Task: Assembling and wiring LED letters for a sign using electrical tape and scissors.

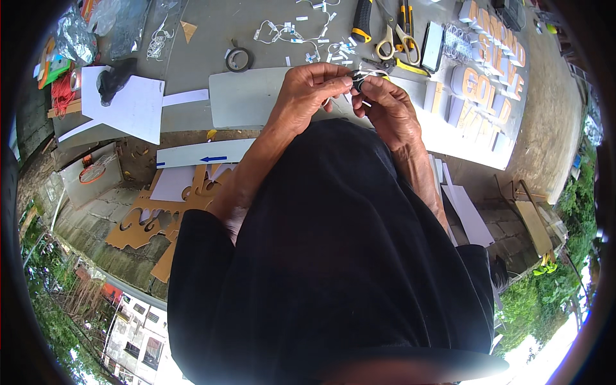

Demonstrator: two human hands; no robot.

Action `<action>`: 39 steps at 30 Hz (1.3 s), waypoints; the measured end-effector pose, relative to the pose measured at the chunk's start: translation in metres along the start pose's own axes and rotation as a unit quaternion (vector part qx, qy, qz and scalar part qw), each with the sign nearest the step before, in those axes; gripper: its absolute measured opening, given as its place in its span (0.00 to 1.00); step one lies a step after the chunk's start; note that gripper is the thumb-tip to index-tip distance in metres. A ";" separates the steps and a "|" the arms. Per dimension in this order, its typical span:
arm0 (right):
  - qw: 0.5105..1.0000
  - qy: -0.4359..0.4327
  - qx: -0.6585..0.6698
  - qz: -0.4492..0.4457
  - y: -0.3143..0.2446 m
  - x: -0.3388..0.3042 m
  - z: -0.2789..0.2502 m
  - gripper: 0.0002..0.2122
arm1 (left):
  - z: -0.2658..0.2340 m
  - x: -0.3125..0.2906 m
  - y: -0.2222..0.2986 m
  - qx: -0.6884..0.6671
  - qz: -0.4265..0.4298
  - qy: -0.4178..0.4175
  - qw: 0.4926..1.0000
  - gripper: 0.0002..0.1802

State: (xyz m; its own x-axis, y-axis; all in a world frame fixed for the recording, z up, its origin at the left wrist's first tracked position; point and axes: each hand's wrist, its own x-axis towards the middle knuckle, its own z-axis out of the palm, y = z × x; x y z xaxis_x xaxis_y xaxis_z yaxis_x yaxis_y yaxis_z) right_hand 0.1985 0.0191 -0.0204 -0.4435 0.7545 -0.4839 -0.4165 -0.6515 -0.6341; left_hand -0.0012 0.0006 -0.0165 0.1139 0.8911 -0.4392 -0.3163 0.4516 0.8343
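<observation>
My two hands meet over the near side of the work table. Between their fingertips is a small black piece (357, 79), perhaps tape, with a thin white wire (375, 72) looping out beside it. My left hand (313, 91) pinches this bundle from the left, thumb against forefinger. From the other side my right hand (390, 110) grips it with curled fingers. Just beyond them lie yellow-and-black pliers (410, 68) and scissors (390, 45). Strung LED modules (282, 29) on white wire spread out farther back. Fingers partly hide the join.
A roll of black tape (239, 59) sits beside a pale rectangular sheet (247, 96). Block letters (478, 83) stand on a white board (449, 138) at right. A utility knife (362, 20) lies behind. White cut sheets (131, 102) and plastic bags (77, 33) occupy the left.
</observation>
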 end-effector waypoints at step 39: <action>0.811 -0.134 -0.548 -0.155 -0.065 0.012 0.016 0.12 | -0.006 -0.007 0.035 0.290 0.098 -0.024 0.952 0.10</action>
State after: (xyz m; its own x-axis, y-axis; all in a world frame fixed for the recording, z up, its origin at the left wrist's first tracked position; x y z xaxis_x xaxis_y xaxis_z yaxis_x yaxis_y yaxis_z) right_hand 0.2073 0.0692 0.0246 -0.6695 0.7289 -0.1431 0.3492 0.1387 -0.9267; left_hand -0.0186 0.0103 0.0134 0.1530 0.9556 -0.2519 0.2358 0.2122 0.9483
